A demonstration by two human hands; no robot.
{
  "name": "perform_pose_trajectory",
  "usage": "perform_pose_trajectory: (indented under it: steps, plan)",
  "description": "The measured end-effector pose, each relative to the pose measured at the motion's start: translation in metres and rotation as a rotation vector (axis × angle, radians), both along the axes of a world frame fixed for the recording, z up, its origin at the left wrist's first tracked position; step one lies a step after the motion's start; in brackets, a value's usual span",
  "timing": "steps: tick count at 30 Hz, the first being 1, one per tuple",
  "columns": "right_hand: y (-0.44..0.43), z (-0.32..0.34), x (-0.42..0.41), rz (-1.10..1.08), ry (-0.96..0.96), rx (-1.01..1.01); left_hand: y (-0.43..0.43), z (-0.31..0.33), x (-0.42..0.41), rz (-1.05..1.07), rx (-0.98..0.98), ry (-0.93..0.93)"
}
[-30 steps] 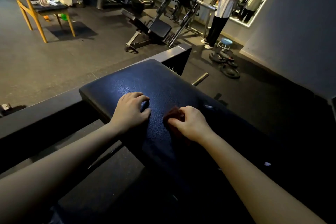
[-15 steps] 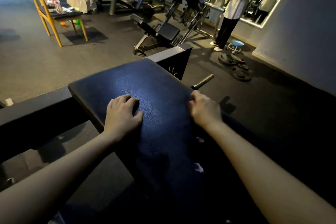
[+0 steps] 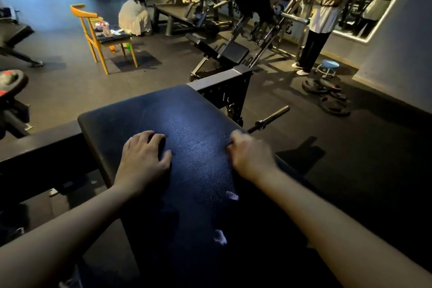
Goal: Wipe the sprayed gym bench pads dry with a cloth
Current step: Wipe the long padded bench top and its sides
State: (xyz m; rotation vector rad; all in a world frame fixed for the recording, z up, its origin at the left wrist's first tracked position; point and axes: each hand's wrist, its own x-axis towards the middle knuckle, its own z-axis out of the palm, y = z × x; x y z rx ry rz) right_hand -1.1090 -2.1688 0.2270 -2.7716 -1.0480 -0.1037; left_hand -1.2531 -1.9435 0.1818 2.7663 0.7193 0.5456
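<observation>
I have both arms stretched forward over the dark padded top [image 3: 194, 128], which runs from the bottom of the view out to a grey steel frame [image 3: 224, 82] at its far end. My left hand [image 3: 142, 159] rests palm down on the left half of the pad. Its fingers [image 3: 154, 138] are released, lightly bent and spread, holding nothing.

My right hand [image 3: 250, 154] sits at the pad's right edge with its fingers curled down over the side. They are hidden from me, so I cannot tell whether they are clenched on the cloth or on nothing; no cloth shows from here. The leather between the two hands catches a pale sheen. Closer to me, two small white scuffs [image 3: 232, 195] mark the pad.

Just past the right hand, a steel bar [image 3: 271, 117] lies on the dark floor [image 3: 350, 159]. Farther right, a pile of weight plates [image 3: 332, 98] sits beside a small blue stool [image 3: 327, 68]. A standing person [image 3: 325, 18] faces the mirror wall. A wooden chair [image 3: 102, 37] with clutter on its seat stands far left, near a crouching person [image 3: 134, 17].
</observation>
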Motion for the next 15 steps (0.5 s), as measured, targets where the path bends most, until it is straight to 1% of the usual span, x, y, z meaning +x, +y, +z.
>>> perform_pose_trajectory:
  steps: [1, 2, 3, 5, 7, 8, 10, 11, 12, 13, 15]
  plan:
    - [-0.009, 0.002, 0.027, -0.106, -0.007, 0.008, -0.001, 0.0, 0.001, 0.003, 0.014, -0.002]
    - [-0.012, 0.002, 0.045, -0.166, -0.019, 0.024, -0.002, 0.001, 0.002, 0.009, 0.025, -0.002]
    - [-0.009, 0.002, 0.049, -0.177, -0.023, 0.045, -0.004, 0.001, 0.003, 0.014, 0.032, 0.003]
    - [0.008, 0.001, 0.029, -0.123, -0.004, 0.098, -0.005, 0.001, 0.004, 0.017, 0.038, 0.018]
    - [0.018, -0.002, -0.017, -0.005, 0.048, 0.157, -0.005, 0.001, 0.002, 0.022, 0.034, 0.024]
    - [0.016, -0.002, -0.045, 0.106, 0.063, 0.159, -0.005, 0.0, 0.002, 0.02, 0.032, 0.023]
    - [-0.003, 0.0, -0.099, 0.348, 0.073, 0.085, -0.005, 0.001, 0.002, 0.016, 0.022, 0.023]
    - [-0.015, 0.0, -0.113, 0.429, 0.08, 0.075, -0.006, 0.002, 0.002, 0.014, 0.016, 0.027]
    - [-0.025, -0.001, -0.111, 0.441, 0.09, 0.063, -0.006, 0.002, 0.002, 0.015, 0.012, 0.029]
    - [-0.03, -0.001, -0.097, 0.377, 0.072, 0.052, -0.007, 0.002, 0.002, 0.017, 0.011, 0.028]
    - [-0.027, 0.0, -0.045, 0.146, 0.005, 0.022, -0.007, 0.001, 0.001, 0.015, 0.011, 0.02]
